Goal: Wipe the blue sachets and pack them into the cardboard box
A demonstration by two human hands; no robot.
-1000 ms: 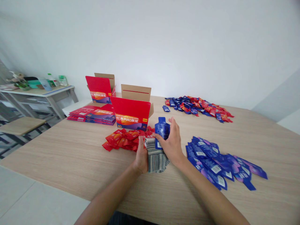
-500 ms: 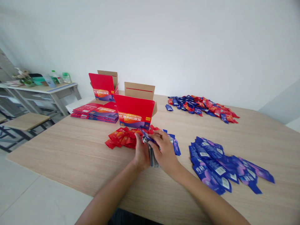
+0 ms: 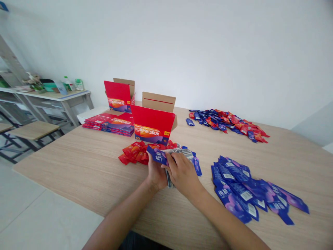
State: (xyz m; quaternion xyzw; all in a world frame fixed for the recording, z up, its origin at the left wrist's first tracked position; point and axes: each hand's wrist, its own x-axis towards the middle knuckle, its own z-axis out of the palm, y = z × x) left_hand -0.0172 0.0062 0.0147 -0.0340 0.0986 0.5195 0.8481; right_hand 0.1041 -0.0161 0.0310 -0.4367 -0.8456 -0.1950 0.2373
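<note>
Left hand [image 3: 157, 173] cups blue printed pouch [image 3: 157, 156], right hand [image 3: 184, 173] pinches striped cloth [image 3: 182, 151]; table's [image 3: 78, 166] front edge near; pouch likely light, slippery; best held by sides.

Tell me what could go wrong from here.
The flat blue pouch, held together with grey striped cloth, might slip from between the left hand and right hand. The hands could also scatter the loose red pouches close beside them. A bump might shift the open red cardboard box just behind that pile.
</note>
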